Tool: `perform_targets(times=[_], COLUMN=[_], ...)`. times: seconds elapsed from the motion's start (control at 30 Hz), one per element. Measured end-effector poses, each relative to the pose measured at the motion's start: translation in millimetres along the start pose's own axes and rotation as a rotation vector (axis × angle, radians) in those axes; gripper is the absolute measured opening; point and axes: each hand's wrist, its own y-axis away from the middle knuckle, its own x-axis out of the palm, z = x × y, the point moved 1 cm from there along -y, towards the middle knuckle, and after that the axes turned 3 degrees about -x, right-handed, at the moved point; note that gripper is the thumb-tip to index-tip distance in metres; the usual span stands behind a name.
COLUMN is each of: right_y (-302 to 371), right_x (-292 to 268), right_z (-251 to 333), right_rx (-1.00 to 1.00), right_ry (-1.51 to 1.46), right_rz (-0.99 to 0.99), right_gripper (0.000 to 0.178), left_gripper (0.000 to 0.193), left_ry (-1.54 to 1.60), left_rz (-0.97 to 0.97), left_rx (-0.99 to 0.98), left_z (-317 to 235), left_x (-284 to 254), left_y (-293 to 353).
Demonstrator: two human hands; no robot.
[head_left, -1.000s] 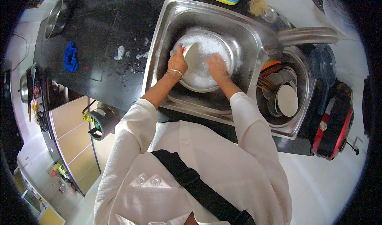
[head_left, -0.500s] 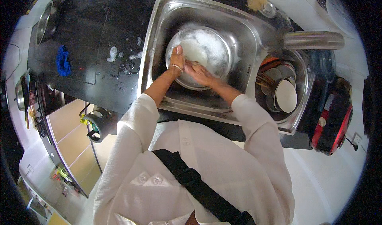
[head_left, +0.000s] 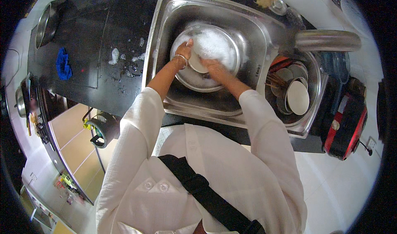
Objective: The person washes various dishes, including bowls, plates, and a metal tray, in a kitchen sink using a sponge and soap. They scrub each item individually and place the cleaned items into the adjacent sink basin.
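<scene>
Inside the large sink bowl stands a round metal basin (head_left: 236, 66) of soapy water with white foam (head_left: 215, 44). My left hand (head_left: 182, 54), with a bangle at the wrist, grips the edge of a white dish (head_left: 197, 64) tilted in the basin. Whether it is a bowl or a plate cannot be told, as hands and suds cover part of it. My right hand (head_left: 213, 70) is at the dish's right side, smeared by motion, its fingers partly hidden.
The smaller sink bowl on the right holds stacked white bowls (head_left: 297, 97) and chopsticks (head_left: 276, 80). A faucet (head_left: 326, 40) reaches over the divider. A blue cloth (head_left: 63, 64) and a metal bowl (head_left: 46, 25) are on the left counter; a red-black appliance (head_left: 345, 126) stands right.
The white dish has come up nearer my hands and tilted. My left hand has shifted slightly up and my right hand has moved right, away from the left. The foam has spread.
</scene>
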Motion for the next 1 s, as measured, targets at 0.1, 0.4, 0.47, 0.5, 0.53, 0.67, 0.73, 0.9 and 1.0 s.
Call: perform_targets(times=[0.1,0.4,0.47,0.5,0.53,0.67,0.73,0.9,1.0], right_y=[3,-5,16,17,6,-18,-13,11,5], right_x=[26,38,49,48,37,40,44,26,29], right_z=[-48,-16,-71,-81,-72,-31,-7,-32,-58], right_rx=[0.017,-0.089,0.16,0.22,0.181,0.348,0.043,0.019,0.024], right_ry=[0.15,-0.218,0.111,0.251,0.325,-0.048,-0.196,0.143,0.429], right_rz=[-0.177,-0.112,0.206,0.311,0.286,0.307,-0.078,0.361,0.31], right_gripper=[0.037,0.019,0.023,0.025,0.028,0.033,0.023,0.028,0.026], left_gripper=[0.065,0.038,0.041,0.042,0.042,0.043,0.043,0.028,0.031], left_ry=[0.311,-0.61,-0.66,-0.73,-0.222,0.043,-0.02,-0.68,0.011], left_rz=[-0.004,-0.249,-0.016,0.099,0.145,-0.56,-0.514,-0.026,-0.04], left_rx=[-0.156,0.346,0.357,0.342,0.027,0.448,0.361,0.357,0.011], left_z=[-29,51,14,5,-13,-28,-9,12,11], left_x=[3,16,6,3,0,24,31,2,4], left_y=[21,-3,6,4,21,70,58,18,-1])
